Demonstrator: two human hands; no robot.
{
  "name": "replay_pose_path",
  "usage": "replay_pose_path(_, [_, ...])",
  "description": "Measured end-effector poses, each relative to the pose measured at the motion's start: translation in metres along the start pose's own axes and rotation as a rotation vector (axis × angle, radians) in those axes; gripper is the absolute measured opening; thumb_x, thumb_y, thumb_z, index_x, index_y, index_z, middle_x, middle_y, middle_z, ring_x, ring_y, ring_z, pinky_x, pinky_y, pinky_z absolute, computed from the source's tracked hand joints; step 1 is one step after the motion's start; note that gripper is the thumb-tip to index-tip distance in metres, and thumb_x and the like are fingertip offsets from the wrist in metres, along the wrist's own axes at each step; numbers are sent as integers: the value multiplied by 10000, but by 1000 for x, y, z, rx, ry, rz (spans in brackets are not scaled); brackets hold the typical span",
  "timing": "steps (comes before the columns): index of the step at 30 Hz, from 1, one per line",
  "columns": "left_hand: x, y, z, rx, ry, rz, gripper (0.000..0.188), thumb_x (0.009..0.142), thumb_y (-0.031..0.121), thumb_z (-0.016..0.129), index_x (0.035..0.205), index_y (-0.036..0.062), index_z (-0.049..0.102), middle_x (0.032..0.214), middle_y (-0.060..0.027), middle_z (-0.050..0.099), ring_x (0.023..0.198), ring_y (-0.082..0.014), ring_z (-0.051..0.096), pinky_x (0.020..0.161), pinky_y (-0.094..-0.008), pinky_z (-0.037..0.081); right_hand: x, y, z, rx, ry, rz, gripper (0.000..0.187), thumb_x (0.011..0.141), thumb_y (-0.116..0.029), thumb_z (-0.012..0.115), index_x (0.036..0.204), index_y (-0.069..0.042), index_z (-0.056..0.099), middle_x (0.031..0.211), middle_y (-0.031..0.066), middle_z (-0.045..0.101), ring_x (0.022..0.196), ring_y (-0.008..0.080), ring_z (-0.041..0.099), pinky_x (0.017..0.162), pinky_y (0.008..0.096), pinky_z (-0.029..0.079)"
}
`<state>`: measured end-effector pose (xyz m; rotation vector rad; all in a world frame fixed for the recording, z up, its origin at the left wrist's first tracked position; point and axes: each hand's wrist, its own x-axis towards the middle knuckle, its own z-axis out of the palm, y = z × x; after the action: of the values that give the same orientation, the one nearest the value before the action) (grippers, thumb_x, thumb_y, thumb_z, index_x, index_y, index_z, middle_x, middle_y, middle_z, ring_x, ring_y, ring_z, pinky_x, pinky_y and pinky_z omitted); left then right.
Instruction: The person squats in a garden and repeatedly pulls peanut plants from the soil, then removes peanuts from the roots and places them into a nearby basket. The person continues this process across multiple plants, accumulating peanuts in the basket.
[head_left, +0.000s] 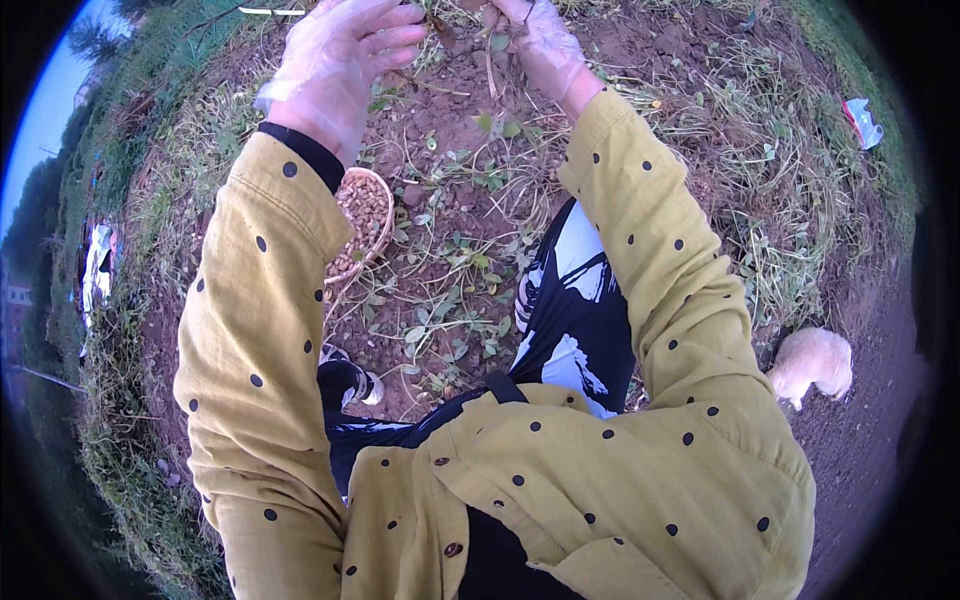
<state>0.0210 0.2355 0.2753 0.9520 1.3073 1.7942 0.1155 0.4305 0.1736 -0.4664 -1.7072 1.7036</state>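
Note:
Both hands are raised at the top edge of the head view, in thin clear plastic gloves. My left hand (345, 55) has its fingers stretched out toward the right, with nothing in them. My right hand (548, 48) is closed on a thin plant stem (491, 62) with a few leaves; its fingertips are partly cut off by the frame edge. Below my left wrist, a round wicker basket (388, 232) holds many unshelled peanuts (362, 215). My left sleeve hides part of it.
Pulled-up leafy plants (470, 265) lie strewn over brown soil (440, 130). A pale furry animal (812, 362) is at the right. White-and-red plastic litter (862, 124) lies at the far right, and a white bag (97, 270) at the left. My shoe (352, 380) is beneath me.

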Motion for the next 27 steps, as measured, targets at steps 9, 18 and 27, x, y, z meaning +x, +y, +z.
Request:
replay_pose_path(9, [-80, -209, -65, 980, 282, -239, 676, 670, 289, 870, 1197, -4, 565, 1161, -199, 615, 1066, -313, 581, 946, -392, 464, -28, -30, 39, 724, -291, -164, 211, 975, -240, 566, 1102, -75, 601, 809, -38, 577, 642, 84, 497, 582, 240, 416])
replay_pose_path(18, [-79, -277, -131, 1100, 194, -501, 517, 839, 411, 694, 1093, -33, 622, 1008, -167, 673, 960, -313, 635, 863, -430, 475, -56, -44, 77, 546, -519, -73, 319, 1012, -314, 489, 1201, -98, 628, 1007, -8, 601, 757, 129, 532, 694, 270, 526])
replay_pose_path(27, [-182, -321, -189, 567, 376, -745, 357, 962, 288, 531, 695, 51, 544, 618, -35, 501, 550, -162, 479, 514, -341, 427, 52, 50, -43, 162, 280, 53, 185, 988, -275, 555, 1051, -109, 605, 812, -22, 599, 685, 79, 575, 585, 237, 442])
